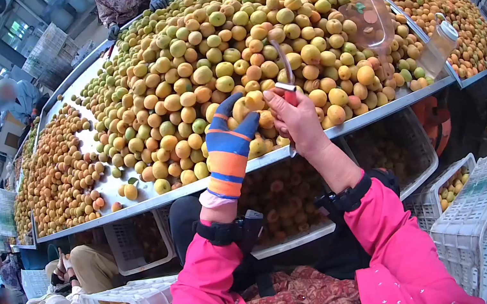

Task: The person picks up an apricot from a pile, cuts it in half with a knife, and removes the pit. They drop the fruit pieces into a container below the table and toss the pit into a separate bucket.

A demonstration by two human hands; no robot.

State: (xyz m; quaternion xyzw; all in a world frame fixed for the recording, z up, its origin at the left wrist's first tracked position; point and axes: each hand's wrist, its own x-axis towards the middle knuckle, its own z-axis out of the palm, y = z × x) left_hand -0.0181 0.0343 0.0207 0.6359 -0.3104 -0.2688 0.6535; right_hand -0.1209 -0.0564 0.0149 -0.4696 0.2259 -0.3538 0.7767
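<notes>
Both my hands are above the near edge of a table heaped with apricots (178,79). My left hand (230,138), in a blue and orange striped glove, closes its fingers and thumb around a yellow apricot (241,111). Just to the right, my bare right hand (298,121) grips a small red-handled tool (290,95) with a metal end. A thin, curved greyish piece rises above the handle and overlaps the pile in this view. The fingertips of the two hands are close together, with more apricots right beside them.
Below the table edge stand crates of apricots (295,244). White crates flank me at left (151,295) and right (481,208). A clear scoop (388,29) lies on the pile, near a bottle (437,49). Other people work around the table, one in gloves (129,3) opposite.
</notes>
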